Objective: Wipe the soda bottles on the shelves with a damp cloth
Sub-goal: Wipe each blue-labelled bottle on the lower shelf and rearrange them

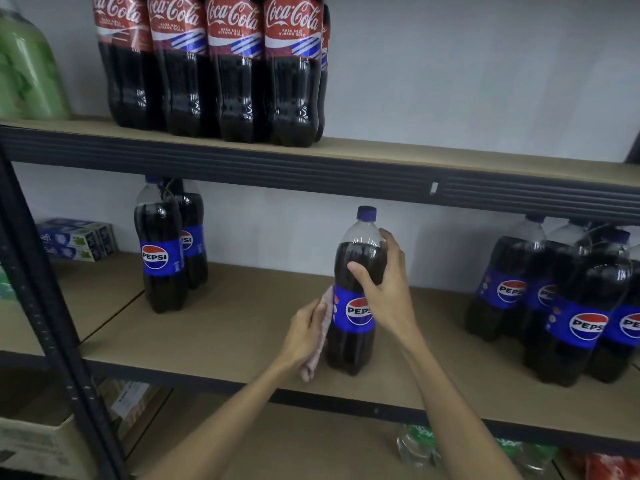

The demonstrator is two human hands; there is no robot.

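**Q:** Where is the bottle that is being wiped?
**A:** The centre Pepsi bottle (351,348) stands upright on the middle shelf (242,323). It is near the front edge and well apart from the other groups, presumably so that both hands can reach round it.

**Q:** How are the hands set?
**A:** They are apart, one on each side of the bottle. The right hand (384,282) wraps the shoulder above the label, thumb in front and fingers behind. This reads as a steadying grip that stops the tall bottle from tipping or turning under sideways pressure. The left hand (304,330) grips the pink cloth (311,367) and presses it against the bottle's left flank, from label height downward.

**Q:** Why is the cloth low and the grip high?
**A:** A high hold leaves the label and lower body free for the cloth. The shoulder under the right hand probably awaits its own pass.

**Q:** What surrounds the bottle?
**A:** Two left Pepsi bottles (161,258) stand near some toothpaste boxes (76,239), and a right cluster of Pepsi bottles (571,306) stands opposite. Coca-Cola bottles (214,64) line the upper shelf (450,157), near a green bottle (27,71). Which of these have been wiped cannot be told.
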